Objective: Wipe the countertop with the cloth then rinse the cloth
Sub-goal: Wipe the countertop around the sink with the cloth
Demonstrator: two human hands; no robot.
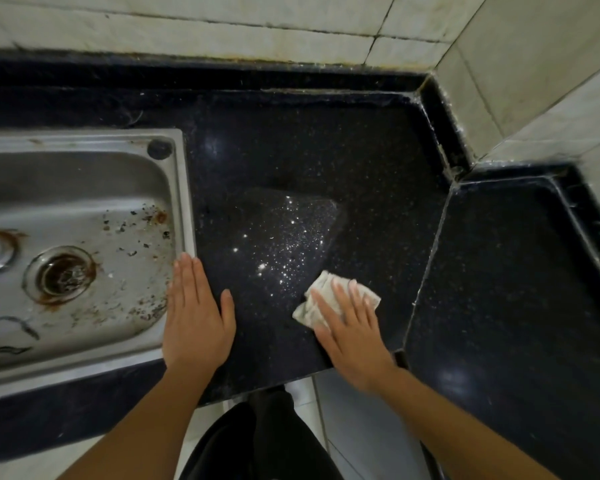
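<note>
A small, crumpled, off-white cloth [313,306] lies on the black speckled stone surface [309,150], near its front edge and towards its right side, just short of the seam where a second black slab [516,271] joins at an angle. The right hand [352,336] rests palm-down on the cloth, its fingers [340,296] straight and slightly spread, pressing the fabric flat against the surface rather than curling round it; the cloth shows beyond the fingertips and to their left. The left hand [194,320] lies flat on the surface well apart from the cloth, fingers [187,278] straight and together with the thumb held out to the side, its outer edge against the right rim of the stainless-steel sink [184,188]. The sink's basin is stained with rust-brown marks around a round drain [61,275]. Bright glints scatter across the surface between the two hands. Pale, grimy wall tiles [222,26] run behind the surface.
</note>
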